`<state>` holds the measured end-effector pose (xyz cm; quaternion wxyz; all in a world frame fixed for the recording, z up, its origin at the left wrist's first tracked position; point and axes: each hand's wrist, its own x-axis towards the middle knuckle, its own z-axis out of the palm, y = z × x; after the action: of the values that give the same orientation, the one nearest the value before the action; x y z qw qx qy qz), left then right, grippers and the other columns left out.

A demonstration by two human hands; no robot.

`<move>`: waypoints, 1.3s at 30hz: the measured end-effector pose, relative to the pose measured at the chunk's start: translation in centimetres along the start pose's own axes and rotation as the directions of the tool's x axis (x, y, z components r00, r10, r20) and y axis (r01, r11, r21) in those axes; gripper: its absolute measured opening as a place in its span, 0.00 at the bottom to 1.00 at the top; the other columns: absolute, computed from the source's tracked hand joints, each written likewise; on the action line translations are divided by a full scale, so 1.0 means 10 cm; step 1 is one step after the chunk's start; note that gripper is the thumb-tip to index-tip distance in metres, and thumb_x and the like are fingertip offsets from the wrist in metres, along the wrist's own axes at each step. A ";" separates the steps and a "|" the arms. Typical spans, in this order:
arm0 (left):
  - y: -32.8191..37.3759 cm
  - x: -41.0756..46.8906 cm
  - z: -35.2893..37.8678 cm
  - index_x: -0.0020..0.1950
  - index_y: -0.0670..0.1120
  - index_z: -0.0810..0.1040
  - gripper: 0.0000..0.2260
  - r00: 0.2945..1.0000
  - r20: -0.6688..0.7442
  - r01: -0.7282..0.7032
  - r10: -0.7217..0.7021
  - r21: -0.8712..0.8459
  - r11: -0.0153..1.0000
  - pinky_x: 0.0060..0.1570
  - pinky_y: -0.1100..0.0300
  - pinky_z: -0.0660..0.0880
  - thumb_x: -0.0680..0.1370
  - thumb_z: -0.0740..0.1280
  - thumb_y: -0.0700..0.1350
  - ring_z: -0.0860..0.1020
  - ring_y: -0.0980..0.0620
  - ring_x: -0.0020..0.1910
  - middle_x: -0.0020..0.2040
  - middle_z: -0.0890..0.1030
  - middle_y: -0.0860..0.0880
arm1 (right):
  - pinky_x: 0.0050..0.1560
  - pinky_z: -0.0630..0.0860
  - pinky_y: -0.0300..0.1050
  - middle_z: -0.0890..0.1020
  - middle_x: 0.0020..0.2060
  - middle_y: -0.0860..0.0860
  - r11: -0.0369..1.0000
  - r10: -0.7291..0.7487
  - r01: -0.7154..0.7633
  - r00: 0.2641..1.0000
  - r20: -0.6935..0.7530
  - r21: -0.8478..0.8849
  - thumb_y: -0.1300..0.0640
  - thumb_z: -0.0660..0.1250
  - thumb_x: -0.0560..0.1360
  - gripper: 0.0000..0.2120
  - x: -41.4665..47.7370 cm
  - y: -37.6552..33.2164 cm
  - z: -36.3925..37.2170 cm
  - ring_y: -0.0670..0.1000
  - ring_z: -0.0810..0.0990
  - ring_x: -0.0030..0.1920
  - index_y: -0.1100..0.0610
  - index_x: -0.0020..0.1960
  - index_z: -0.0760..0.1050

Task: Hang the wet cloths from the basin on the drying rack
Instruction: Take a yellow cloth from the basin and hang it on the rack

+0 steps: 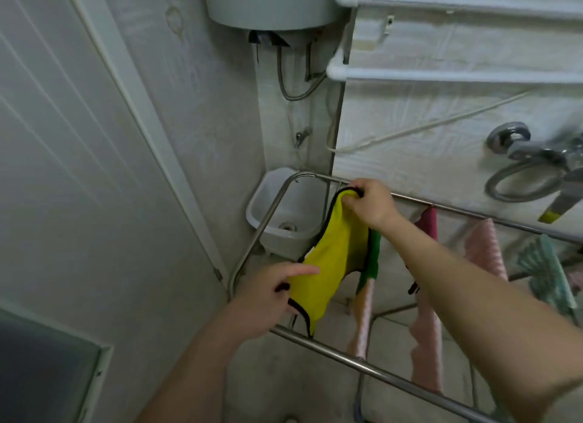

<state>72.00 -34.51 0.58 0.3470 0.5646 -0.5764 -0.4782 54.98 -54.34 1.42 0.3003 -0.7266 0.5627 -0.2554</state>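
A white panelled door (79, 170) fills the left side of this narrow tiled room. In front of the person stands a stainless-steel tube drying rack (347, 356), its near rail running across low down and its far rail up by the wall. A grey round water heater tank (271, 2) hangs in the corner above, and under it a small white plastic corner basin (284, 214) sits behind the rack's left end.

A bright yellow cloth with black edging (334, 264) stretches over that left end, sloping from the far rail down to the near one. Just beside it hang a green cloth (373, 255), then pale pink ribbed cloths (426, 343), with a teal patterned cloth (549, 271) blurred at the far right.

The right hand (372, 204) is clenched on the yellow cloth's top corner at the far rail. The left hand (268, 299) grips its lower end just above the near rail, fingers curled round the black hem and the forefinger laid straight across the fabric. A chrome wall tap (520, 151) juts out on the right.
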 end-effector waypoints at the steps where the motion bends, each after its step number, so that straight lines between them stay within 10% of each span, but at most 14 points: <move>1: -0.05 0.01 -0.02 0.57 0.58 0.78 0.26 0.998 -0.057 0.034 -0.038 -0.079 0.996 0.47 0.56 0.80 0.80 0.52 0.29 0.79 0.54 0.54 0.63 0.73 0.54 | 0.43 0.70 0.41 0.82 0.44 0.57 0.999 -0.019 0.019 1.000 0.001 -0.033 0.61 0.68 0.74 0.05 0.05 -0.02 0.05 0.56 0.79 0.47 0.60 0.49 0.80; 5: -0.37 0.06 -0.26 0.68 0.46 0.71 0.22 0.923 -0.303 0.171 -0.236 -0.225 0.959 0.39 0.73 0.75 0.78 0.57 0.27 0.73 0.63 0.50 0.64 0.69 0.53 | 0.59 0.72 0.47 0.81 0.56 0.57 0.989 -0.085 0.093 0.994 0.073 -0.111 0.60 0.67 0.76 0.13 0.28 -0.19 0.43 0.58 0.78 0.58 0.60 0.60 0.77; 10: -0.74 0.09 -0.37 0.72 0.47 0.66 0.27 0.856 -0.341 0.336 -0.388 -0.203 0.920 0.39 0.60 0.78 0.77 0.58 0.27 0.77 0.48 0.50 0.65 0.71 0.46 | 0.62 0.70 0.49 0.80 0.59 0.59 0.968 -0.196 0.207 0.977 0.088 -0.142 0.63 0.68 0.74 0.15 0.45 -0.26 0.83 0.59 0.76 0.61 0.61 0.60 0.77; 13: -0.79 0.11 -0.35 0.74 0.48 0.63 0.30 0.885 -0.372 0.347 -0.281 0.124 0.930 0.49 0.61 0.75 0.75 0.60 0.28 0.75 0.59 0.47 0.64 0.69 0.49 | 0.69 0.62 0.45 0.71 0.66 0.60 0.977 -0.168 0.189 0.967 0.193 -0.098 0.62 0.69 0.73 0.26 0.51 -0.18 1.02 0.59 0.69 0.68 0.58 0.70 0.69; 16: -0.89 0.20 -0.28 0.71 0.47 0.67 0.26 0.940 -0.306 0.304 -0.151 0.548 0.779 0.54 0.59 0.74 0.74 0.62 0.32 0.76 0.50 0.55 0.66 0.68 0.48 | 0.74 0.57 0.48 0.61 0.72 0.59 0.978 -0.100 0.152 0.943 0.317 -0.142 0.59 0.72 0.71 0.38 0.58 -0.03 1.15 0.61 0.60 0.72 0.53 0.76 0.58; 20: -0.89 0.30 -0.14 0.64 0.45 0.72 0.19 0.961 -0.239 0.277 -0.141 0.796 0.539 0.55 0.54 0.73 0.74 0.63 0.37 0.68 0.47 0.62 0.63 0.68 0.47 | 0.69 0.60 0.45 0.69 0.67 0.61 0.983 0.048 -0.036 0.997 0.061 -0.182 0.63 0.67 0.72 0.29 0.61 0.18 1.08 0.62 0.64 0.68 0.55 0.71 0.66; 24: -0.78 0.35 0.01 0.51 0.51 0.77 0.06 0.972 -0.234 0.176 -0.039 0.600 0.780 0.47 0.56 0.74 0.76 0.64 0.49 0.76 0.53 0.47 0.48 0.77 0.52 | 0.53 0.74 0.49 0.75 0.56 0.59 0.951 0.301 -0.294 0.950 -0.083 0.092 0.64 0.65 0.73 0.18 0.56 0.47 0.92 0.60 0.76 0.56 0.57 0.63 0.70; 30: -0.77 0.37 0.21 0.44 0.48 0.78 0.08 0.967 -0.228 0.224 -0.118 0.528 0.819 0.40 0.58 0.75 0.72 0.70 0.52 0.80 0.52 0.39 0.38 0.82 0.51 | 0.21 0.65 0.37 0.76 0.44 0.56 0.783 0.434 -0.486 0.874 0.218 0.389 0.62 0.65 0.77 0.12 0.44 0.66 0.95 0.49 0.75 0.30 0.57 0.59 0.68; 39: -0.82 0.38 0.02 0.48 0.53 0.78 0.09 0.985 0.016 0.139 -0.172 0.514 0.846 0.35 0.65 0.69 0.69 0.73 0.46 0.76 0.58 0.34 0.33 0.77 0.56 | 0.32 0.68 0.46 0.75 0.31 0.55 0.890 0.402 -0.398 0.915 0.028 0.224 0.57 0.69 0.72 0.11 0.53 0.54 0.91 0.51 0.71 0.30 0.56 0.34 0.71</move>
<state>74.00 -37.48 -7.77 0.1270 0.6663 -0.6452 -0.3517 59.06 -59.19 -8.61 0.4213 -0.5539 0.6705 -0.2572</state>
